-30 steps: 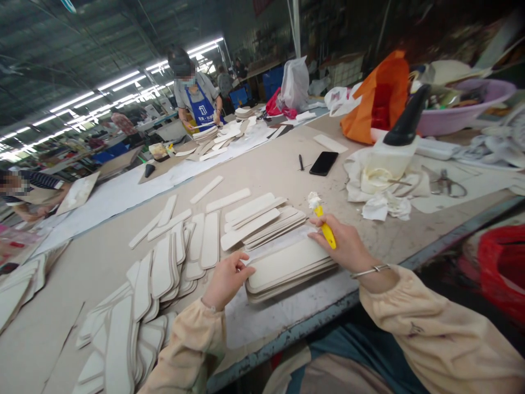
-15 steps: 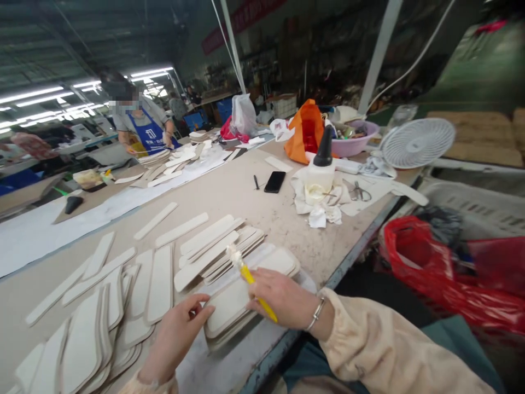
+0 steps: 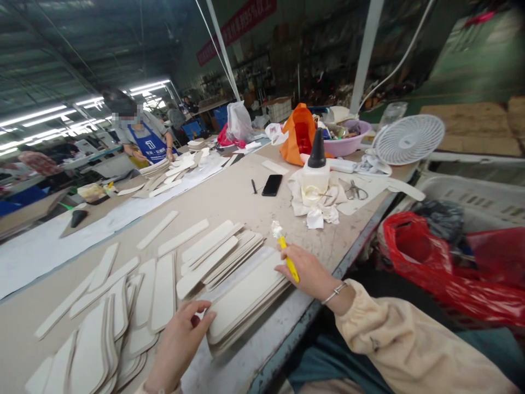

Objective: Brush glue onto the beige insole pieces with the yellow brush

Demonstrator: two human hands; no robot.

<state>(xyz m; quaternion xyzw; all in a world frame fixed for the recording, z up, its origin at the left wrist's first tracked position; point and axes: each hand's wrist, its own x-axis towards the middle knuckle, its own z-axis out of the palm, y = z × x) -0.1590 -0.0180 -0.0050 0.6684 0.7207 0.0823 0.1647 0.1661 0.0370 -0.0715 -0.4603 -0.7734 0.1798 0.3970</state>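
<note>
In my right hand is a small yellow-handled brush, its bristles coated in white paste and pointing away from me. The hand is over the far right end of a stack of long, off-white panels with rounded corners. At the stack's near left corner, the thumb and forefinger of my left hand pinch the edge of the top panel. Farther left, many loose panels lie overlapping in a fan. Behind the stack rests a pile of narrower strips.
A white bottle with a black cone top stands on crumpled paper beside scissors. Nearby are a phone, an orange bag, a purple basin and a fan. Across the table a co-worker in a blue apron handles similar pieces.
My right hand has moved the brush away from me and to the right, from the stack's middle to its far end. My left hand stays at the near corner.
</note>
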